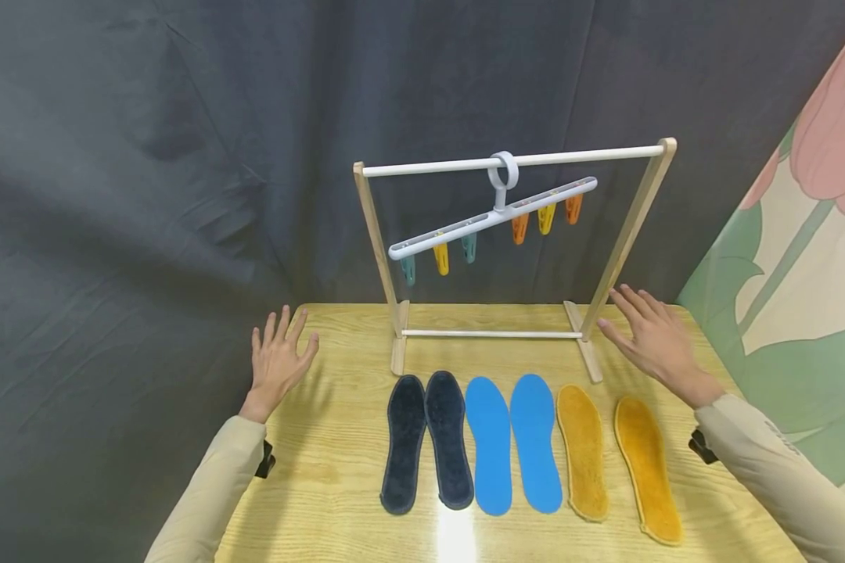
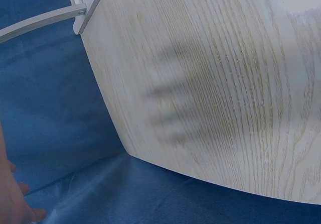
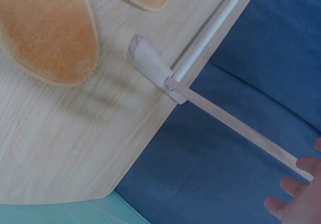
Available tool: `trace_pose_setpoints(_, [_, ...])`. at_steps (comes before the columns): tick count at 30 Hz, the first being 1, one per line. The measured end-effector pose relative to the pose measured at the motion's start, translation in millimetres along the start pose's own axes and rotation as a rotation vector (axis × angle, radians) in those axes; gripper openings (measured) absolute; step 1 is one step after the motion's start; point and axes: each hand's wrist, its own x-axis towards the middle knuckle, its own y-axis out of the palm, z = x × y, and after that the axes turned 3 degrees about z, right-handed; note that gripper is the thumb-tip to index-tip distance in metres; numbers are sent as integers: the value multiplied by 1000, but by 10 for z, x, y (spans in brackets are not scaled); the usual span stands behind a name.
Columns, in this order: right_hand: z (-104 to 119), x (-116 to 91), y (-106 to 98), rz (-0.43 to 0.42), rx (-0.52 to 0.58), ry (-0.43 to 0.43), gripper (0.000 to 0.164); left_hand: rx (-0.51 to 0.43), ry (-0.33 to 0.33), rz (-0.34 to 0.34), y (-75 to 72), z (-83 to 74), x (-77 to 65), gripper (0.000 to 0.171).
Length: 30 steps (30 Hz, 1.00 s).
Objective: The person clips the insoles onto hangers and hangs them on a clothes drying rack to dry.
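Note:
My left hand [image 1: 278, 363] hovers over the left side of the table with fingers spread, holding nothing. At the right, my right hand [image 1: 651, 336] is also spread and empty, near the rack's right post [image 1: 630, 234]. Between the hands lies a row of insoles: a dark pair [image 1: 447, 438], a blue pair [image 1: 489, 446] and a fuzzy orange-yellow pair [image 1: 582, 453]. Behind them stands a wooden rack with a white top rod [image 1: 577, 157]. From the rod hangs a pale hanger [image 1: 496, 216] by its ring, slanting, with several coloured clips [image 1: 440, 258] under it.
The pale wooden table [image 1: 338, 469] ends just behind the rack's feet [image 1: 398, 356]. A dark curtain [image 1: 148, 195] hangs behind and to the left. At the right is a flower-patterned surface [image 1: 782, 313].

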Motion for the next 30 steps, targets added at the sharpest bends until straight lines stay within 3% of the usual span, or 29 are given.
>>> trace_pose_setpoints(16, [198,151,90,-79,4,-86,66,-43,13,-20,35,-39,-61,64])
trace_pose_setpoints(30, [355,184,169,-76,39,-112,65,-64,1,-21,96,-60,-115,63])
